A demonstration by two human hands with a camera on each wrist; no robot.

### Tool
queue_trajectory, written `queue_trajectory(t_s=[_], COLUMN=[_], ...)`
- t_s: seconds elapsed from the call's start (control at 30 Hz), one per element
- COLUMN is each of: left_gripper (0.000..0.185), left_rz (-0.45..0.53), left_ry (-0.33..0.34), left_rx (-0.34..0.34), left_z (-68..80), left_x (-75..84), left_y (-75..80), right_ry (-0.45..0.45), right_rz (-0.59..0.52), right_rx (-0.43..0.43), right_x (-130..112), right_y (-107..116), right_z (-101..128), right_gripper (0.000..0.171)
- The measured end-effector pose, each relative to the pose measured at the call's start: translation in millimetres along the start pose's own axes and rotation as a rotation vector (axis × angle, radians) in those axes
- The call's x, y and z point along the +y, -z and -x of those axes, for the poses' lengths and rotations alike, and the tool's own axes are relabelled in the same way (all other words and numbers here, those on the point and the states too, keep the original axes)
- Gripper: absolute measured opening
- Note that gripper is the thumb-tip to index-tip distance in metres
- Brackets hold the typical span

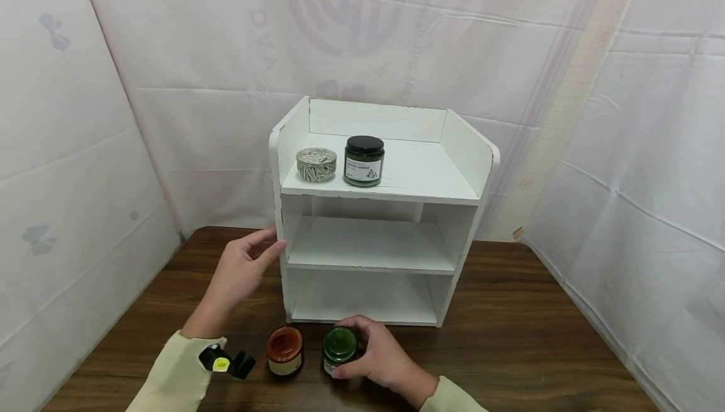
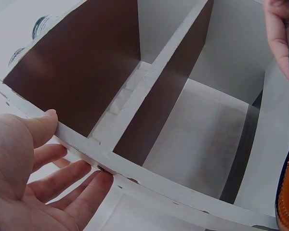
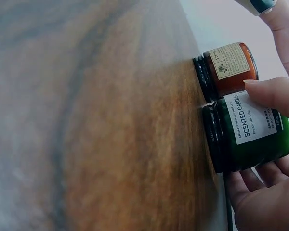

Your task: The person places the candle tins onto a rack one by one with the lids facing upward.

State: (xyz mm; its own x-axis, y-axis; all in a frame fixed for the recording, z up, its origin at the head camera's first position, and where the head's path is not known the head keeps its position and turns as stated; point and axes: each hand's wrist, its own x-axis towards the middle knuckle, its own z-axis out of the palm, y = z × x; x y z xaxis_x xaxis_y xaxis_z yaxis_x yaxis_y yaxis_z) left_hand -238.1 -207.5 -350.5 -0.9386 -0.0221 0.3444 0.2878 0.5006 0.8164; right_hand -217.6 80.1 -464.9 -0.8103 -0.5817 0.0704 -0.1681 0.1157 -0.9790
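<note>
Steadying shelf (image 1: 381,245) with flat left hand (image 1: 242,272) on its side | right hand (image 1: 378,356) grip wraps green jar (image 1: 339,347) before shelf | orange jar (image 1: 285,350) beside

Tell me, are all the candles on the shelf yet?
Not yet. A patterned tin and a black candle jar stand on the top shelf. The right hand grips the green candle jar; the orange candle jar waits on the table. The left hand touches the white shelf unit.
</note>
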Motion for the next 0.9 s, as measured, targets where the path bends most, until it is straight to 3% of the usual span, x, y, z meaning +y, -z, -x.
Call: queue_trajectory(t_s=[0.5,0.9], left_gripper=[0.054,0.053], left_rz=[0.018,0.018], left_ry=[-0.006,-0.006], left_rx=[0.000,0.002], left_z=[-0.1,-0.4], left_x=[0.0,-0.7], left_y=[-0.7,-0.7], right_ry=[0.005,0.019], right_rz=[0.042,-0.043], right_rx=[0.051,0.067], right_x=[-1.9,-7.4], right_y=[1.9,1.8], right_z=[2.8,4.8], right_gripper=[0.056,0.057])
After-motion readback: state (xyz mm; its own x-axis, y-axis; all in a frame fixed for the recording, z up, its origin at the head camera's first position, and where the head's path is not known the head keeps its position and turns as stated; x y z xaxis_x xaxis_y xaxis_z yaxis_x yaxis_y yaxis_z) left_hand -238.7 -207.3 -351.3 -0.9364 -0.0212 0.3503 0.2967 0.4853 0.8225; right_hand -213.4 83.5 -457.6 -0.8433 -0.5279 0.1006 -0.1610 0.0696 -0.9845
